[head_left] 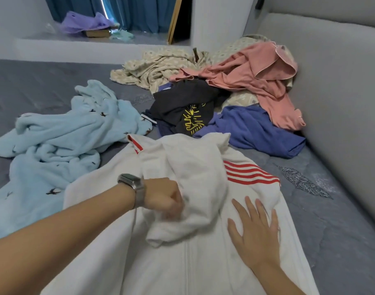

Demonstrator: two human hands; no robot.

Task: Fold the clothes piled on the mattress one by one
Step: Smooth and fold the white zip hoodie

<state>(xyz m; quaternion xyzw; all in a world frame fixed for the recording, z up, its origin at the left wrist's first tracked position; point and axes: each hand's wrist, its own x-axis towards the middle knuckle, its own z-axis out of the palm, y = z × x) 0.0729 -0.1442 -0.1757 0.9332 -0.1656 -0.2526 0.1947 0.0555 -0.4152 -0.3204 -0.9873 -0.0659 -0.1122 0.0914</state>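
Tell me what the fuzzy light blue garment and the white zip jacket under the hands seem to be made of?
The light blue garment looks like plush fleece: thick, fuzzy pile, soft rounded folds, matte, with small dark bird motifs. The white zip jacket looks like a smoother knit, perhaps cotton or polyester jersey: flat matte surface, crisper creases, red stripes. The exact fibre cannot be told.

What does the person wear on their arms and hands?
Both forearms are bare, with no sleeves in view. The left wrist carries a watch with a dark rectangular face and a grey band. The right hand wears nothing visible: no ring, no glove.
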